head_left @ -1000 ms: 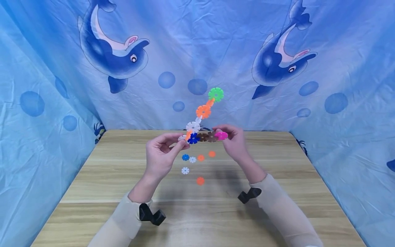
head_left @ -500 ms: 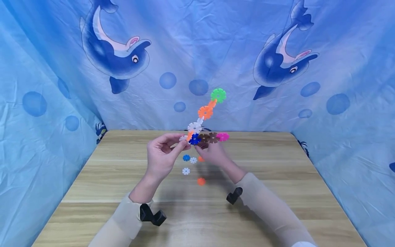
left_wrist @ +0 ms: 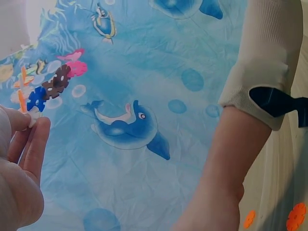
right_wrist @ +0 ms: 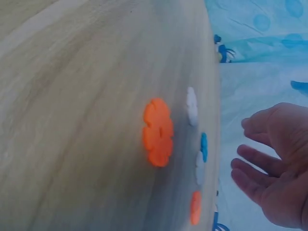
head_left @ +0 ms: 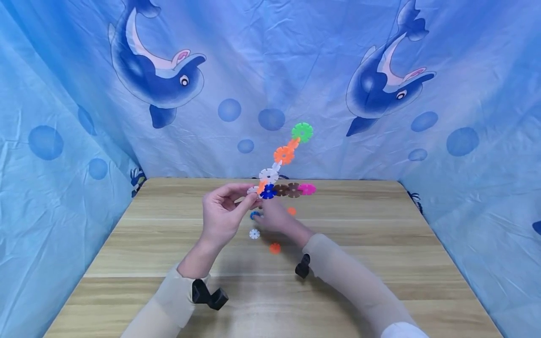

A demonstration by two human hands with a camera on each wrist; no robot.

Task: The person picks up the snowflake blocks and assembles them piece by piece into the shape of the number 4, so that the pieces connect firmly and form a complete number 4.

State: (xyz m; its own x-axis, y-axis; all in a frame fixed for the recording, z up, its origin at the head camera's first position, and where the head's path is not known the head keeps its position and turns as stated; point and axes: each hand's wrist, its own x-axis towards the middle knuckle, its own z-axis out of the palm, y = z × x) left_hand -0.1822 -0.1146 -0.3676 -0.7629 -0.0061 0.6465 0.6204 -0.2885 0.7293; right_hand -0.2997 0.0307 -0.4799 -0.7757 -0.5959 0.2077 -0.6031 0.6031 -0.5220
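The left hand [head_left: 222,211] is pinching a chain [head_left: 279,157] of many joined flowers. The right hand [head_left: 274,216] is holding nothing; near it, loose flowers [head_left: 272,249] are waiting on the worktop [head_left: 160,234], not joined.

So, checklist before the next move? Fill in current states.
1. Left hand pinching the assembly's white end disc: ok.
2. Right hand free: ok, no disc seen in it.
3. Right hand touching loose blue disc: cannot tell.
4. White disc beside it clear in head view: not ok, right hand blocks it.
5. Assembly joints tight: cannot tell.
6. Nearest orange disc on the table: ok.
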